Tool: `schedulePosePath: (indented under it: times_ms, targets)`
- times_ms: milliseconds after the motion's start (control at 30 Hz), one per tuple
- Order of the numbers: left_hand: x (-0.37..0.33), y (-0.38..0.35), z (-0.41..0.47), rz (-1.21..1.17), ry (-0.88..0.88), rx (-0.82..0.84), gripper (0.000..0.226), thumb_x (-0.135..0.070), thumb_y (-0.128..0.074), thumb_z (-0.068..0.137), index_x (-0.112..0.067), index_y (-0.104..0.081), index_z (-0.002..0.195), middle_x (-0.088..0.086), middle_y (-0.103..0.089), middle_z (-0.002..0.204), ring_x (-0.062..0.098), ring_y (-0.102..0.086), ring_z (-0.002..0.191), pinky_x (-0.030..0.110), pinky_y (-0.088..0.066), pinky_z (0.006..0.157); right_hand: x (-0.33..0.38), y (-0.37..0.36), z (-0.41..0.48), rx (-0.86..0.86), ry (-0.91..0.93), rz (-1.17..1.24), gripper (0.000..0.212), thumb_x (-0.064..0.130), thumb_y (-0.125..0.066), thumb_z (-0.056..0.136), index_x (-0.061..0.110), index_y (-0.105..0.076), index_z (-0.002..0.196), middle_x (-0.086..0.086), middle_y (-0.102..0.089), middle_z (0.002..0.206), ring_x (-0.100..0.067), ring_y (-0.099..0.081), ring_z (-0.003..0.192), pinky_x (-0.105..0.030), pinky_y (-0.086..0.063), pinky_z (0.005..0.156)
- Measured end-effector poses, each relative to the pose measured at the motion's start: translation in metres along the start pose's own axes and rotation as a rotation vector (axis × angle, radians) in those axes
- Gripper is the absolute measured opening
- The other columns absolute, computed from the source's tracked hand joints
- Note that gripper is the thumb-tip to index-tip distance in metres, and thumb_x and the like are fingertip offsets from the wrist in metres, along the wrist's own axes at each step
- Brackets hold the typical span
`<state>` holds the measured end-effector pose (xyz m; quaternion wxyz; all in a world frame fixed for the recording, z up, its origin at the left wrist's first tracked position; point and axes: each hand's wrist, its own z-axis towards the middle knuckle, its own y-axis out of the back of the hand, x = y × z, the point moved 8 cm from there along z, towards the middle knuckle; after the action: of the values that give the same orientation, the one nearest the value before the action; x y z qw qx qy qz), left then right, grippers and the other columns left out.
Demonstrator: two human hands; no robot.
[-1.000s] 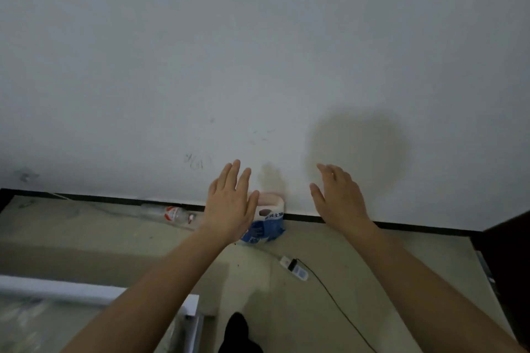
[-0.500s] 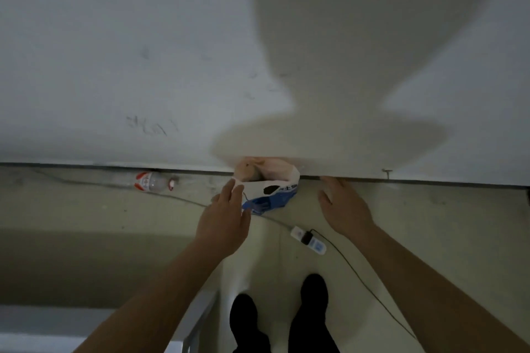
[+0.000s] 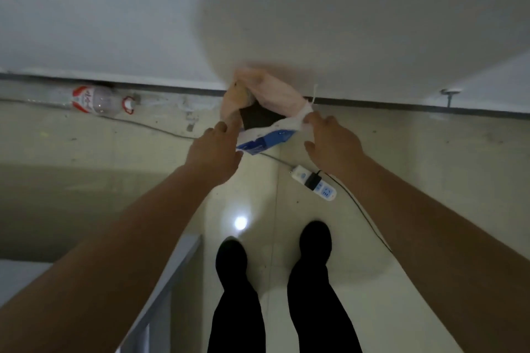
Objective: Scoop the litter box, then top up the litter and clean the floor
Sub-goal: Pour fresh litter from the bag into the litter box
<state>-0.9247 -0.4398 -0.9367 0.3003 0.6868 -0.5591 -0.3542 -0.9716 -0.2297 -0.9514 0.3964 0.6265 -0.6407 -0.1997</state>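
So, bag (image 3: 269,129): sits on the floor (image 3: 430,166) at its far edge, against the dark skirting of the wall (image 3: 114,23); pink upper part, white and blue lower part, mouth open towards the person, dark inside.
Bag role: probably the litter supply or a waste bag; I can't tell which, print too blurred.
Left hand (image 3: 213,153): at the left side of the mouth, fingers (image 3: 221,127) loosely extended and meeting the pink rim; whether they pinch it, cannot tell (motion blur).
Right hand (image 3: 334,143): at the right side of the mouth, index fingertip on the white rim corner, thumb below it and apart; grip closed or not, cannot tell.
Key relation: bag lies straight ahead of and between both hands, mouth spanning left to right from one hand to the other; the hands look about equally near.
Next move (judgement): close both hands on opposite rim edges, then lift or spread the mouth.
Risk: thin rim could slip or tear; contents could spill along the skirting.
Nearby: power strip (image 3: 314,183) with cable (image 3: 364,218) just beside the bag, nearer the person and to the right; plastic bottle (image 3: 91,100) lying along the skirting, well apart to the left.
Stance: black shoes (image 3: 315,238) near the strip; pale frame edge (image 3: 172,275) at lower left.
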Motion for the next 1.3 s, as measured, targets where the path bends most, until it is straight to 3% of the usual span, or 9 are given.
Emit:
schedulePosePath:
  times_ms: [133, 267, 433, 533, 833, 933, 1033, 1200, 1300]
  targets:
    - [-0.003, -0.028, -0.028, 0.086, -0.028, 0.038, 0.026, -0.021, -0.050, 0.098, -0.015, -0.061, 0.121, 0.008, -0.053, 0.112, 0.025, -0.054, 0.101, 0.034, -0.046, 0.078, -0.005, -0.028, -0.023, 0.049, 0.005, -0.085, 0.026, 0.038, -0.047, 0.101, 0.020, -0.047, 0.121, -0.001, -0.051, 0.095, -0.017, -0.052, 0.075, -0.031, -0.040, 0.065]
    - [-0.002, -0.002, -0.038, 0.014, -0.038, -0.114, 0.020, -0.007, -0.055, 0.092, -0.009, -0.067, 0.107, 0.011, -0.055, 0.102, 0.029, -0.056, 0.090, 0.031, -0.039, 0.066, 0.006, 0.002, -0.033, -0.147, 0.080, -0.067, 0.025, 0.035, -0.039, 0.105, 0.015, -0.050, 0.114, -0.002, -0.053, 0.090, -0.015, -0.051, 0.067, -0.032, -0.044, 0.059]
    - [-0.002, 0.067, -0.051, -0.069, -0.034, -0.269, 0.013, 0.000, -0.060, 0.086, -0.002, -0.070, 0.094, 0.017, -0.057, 0.094, 0.038, -0.058, 0.079, 0.042, -0.051, 0.062, 0.031, 0.061, -0.066, -0.296, 0.229, -0.004, 0.019, 0.015, -0.060, 0.096, 0.006, -0.054, 0.111, -0.011, -0.061, 0.099, -0.015, -0.044, 0.071, -0.030, -0.036, 0.059]
    - [-0.017, 0.107, -0.082, -0.070, -0.091, -0.327, 0.010, 0.003, -0.062, 0.083, -0.001, -0.069, 0.089, 0.018, -0.057, 0.089, 0.038, -0.058, 0.077, 0.042, -0.050, 0.059, 0.032, 0.095, -0.111, -0.414, 0.253, 0.106, 0.011, 0.012, -0.058, 0.097, 0.001, -0.057, 0.099, -0.014, -0.058, 0.089, -0.020, -0.042, 0.065, -0.030, -0.030, 0.055]
    - [-0.109, 0.191, -0.226, -0.080, -0.362, -0.322, 0.008, 0.000, -0.066, 0.082, 0.000, -0.072, 0.087, 0.018, -0.059, 0.085, 0.036, -0.059, 0.075, 0.040, -0.051, 0.058, 0.007, 0.153, -0.309, -0.479, -0.051, 0.251, 0.017, 0.017, -0.051, 0.101, -0.001, -0.053, 0.102, -0.015, -0.055, 0.098, -0.023, -0.046, 0.071, -0.031, -0.029, 0.062]
    - [-0.158, 0.232, -0.293, -0.055, -0.568, -0.377, 0.006, -0.002, -0.066, 0.083, -0.001, -0.071, 0.083, 0.017, -0.059, 0.081, 0.034, -0.058, 0.070, 0.033, -0.043, 0.055, -0.003, 0.171, -0.412, -0.638, -0.213, 0.326, 0.019, 0.018, -0.049, 0.102, 0.001, -0.052, 0.095, -0.016, -0.056, 0.094, -0.027, -0.050, 0.068, -0.032, -0.032, 0.059]
    - [-0.211, 0.265, -0.353, -0.013, -0.758, -0.421, 0.008, -0.005, -0.064, 0.086, -0.003, -0.070, 0.080, 0.015, -0.058, 0.078, 0.035, -0.056, 0.073, 0.038, -0.046, 0.055, -0.009, 0.174, -0.516, -0.754, -0.392, 0.377, 0.020, 0.022, -0.048, 0.103, 0.004, -0.052, 0.096, -0.013, -0.056, 0.097, -0.032, -0.054, 0.072, -0.034, -0.036, 0.059]
    - [-0.320, 0.284, -0.474, 0.006, -1.150, -0.353, 0.022, 0.009, -0.068, 0.076, -0.005, -0.072, 0.091, 0.017, -0.058, 0.078, 0.036, -0.056, 0.070, 0.037, -0.047, 0.057, -0.025, 0.155, -0.686, -0.872, -0.735, 0.433, 0.022, 0.029, -0.045, 0.104, 0.008, -0.052, 0.100, -0.010, -0.059, 0.101, -0.035, -0.058, 0.082, -0.036, -0.038, 0.063]
    - [-0.384, 0.277, -0.555, 0.050, -1.353, -0.304, 0.014, 0.006, -0.067, 0.080, -0.004, -0.072, 0.088, 0.017, -0.059, 0.081, 0.036, -0.057, 0.074, 0.033, -0.044, 0.058, -0.030, 0.136, -0.789, -0.972, -0.930, 0.468, 0.023, 0.032, -0.044, 0.104, 0.010, -0.052, 0.100, -0.010, -0.060, 0.101, -0.036, -0.059, 0.083, -0.039, -0.043, 0.065]
